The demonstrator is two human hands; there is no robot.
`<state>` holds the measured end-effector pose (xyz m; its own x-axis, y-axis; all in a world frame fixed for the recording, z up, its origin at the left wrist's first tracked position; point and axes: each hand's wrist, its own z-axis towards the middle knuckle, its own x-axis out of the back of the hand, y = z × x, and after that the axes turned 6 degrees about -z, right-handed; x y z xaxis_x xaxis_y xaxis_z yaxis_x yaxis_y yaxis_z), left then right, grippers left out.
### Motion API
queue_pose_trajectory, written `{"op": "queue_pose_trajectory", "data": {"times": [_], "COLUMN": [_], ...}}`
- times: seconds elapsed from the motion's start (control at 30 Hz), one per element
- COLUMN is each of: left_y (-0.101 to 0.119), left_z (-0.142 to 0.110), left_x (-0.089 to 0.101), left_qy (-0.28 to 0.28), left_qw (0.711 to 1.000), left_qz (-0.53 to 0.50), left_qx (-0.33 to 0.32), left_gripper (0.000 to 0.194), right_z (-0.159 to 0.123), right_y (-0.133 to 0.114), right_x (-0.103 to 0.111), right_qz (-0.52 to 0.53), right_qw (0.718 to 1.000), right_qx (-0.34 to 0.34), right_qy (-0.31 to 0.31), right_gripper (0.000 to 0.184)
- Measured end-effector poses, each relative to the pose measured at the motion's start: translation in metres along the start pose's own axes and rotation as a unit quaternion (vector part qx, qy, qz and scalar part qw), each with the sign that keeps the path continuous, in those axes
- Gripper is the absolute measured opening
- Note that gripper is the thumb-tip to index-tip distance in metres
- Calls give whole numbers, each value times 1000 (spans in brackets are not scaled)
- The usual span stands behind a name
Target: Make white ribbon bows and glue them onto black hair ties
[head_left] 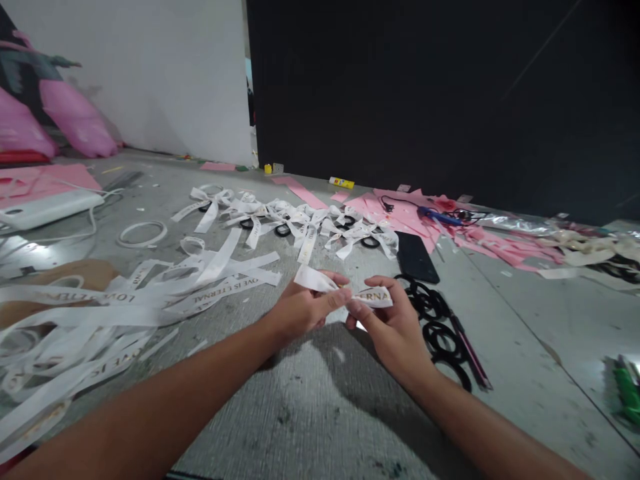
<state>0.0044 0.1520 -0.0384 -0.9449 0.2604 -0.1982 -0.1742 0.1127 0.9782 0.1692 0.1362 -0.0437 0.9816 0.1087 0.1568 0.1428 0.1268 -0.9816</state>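
Observation:
My left hand [303, 310] and my right hand [387, 330] meet over the grey floor, both pinched on one short white printed ribbon piece [345, 288] folded into a bow shape. Gold lettering shows on its right loop. To the left lies a heap of loose white printed ribbon strips [150, 293]. Just right of my right hand sit several black rings [440, 327]. Beyond my hands runs a row of finished white ribbon bows [300, 223] on black rings.
A black phone [417, 257] lies past the rings. Pink paper scraps [450, 227] and a blue tool with a cord spread at the back right. A white power bank [47, 208] with cable lies at the left. A green object [627, 393] sits at the right edge. A dark wall stands behind.

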Motion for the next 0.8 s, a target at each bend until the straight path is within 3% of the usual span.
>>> {"op": "queue_pose_trajectory", "data": {"times": [0.1,0.33,0.57,0.7,0.8], "left_y": [-2,-12,-6,-8,-9], "left_z": [1,13,17,13,8], "left_x": [0,-1,4,4,0], "left_qy": [-2,86,131,81,19], "left_qw": [1000,977,958,978,991], "left_qz": [11,-195,-255,-190,-131], "left_qx": [12,-12,-19,-18,-9], "left_gripper": [38,28,34,41,48], "right_z": [1,3,2,4,5], "right_y": [0,2,3,3,1], "right_x": [0,0,0,2,5], "right_qz": [4,42,64,56,-69], "right_qw": [1000,999,997,996,997], "right_qx": [-10,16,-6,-17,12], "right_qy": [6,-3,-48,-70,-41], "right_gripper": [46,42,49,40,29]}}
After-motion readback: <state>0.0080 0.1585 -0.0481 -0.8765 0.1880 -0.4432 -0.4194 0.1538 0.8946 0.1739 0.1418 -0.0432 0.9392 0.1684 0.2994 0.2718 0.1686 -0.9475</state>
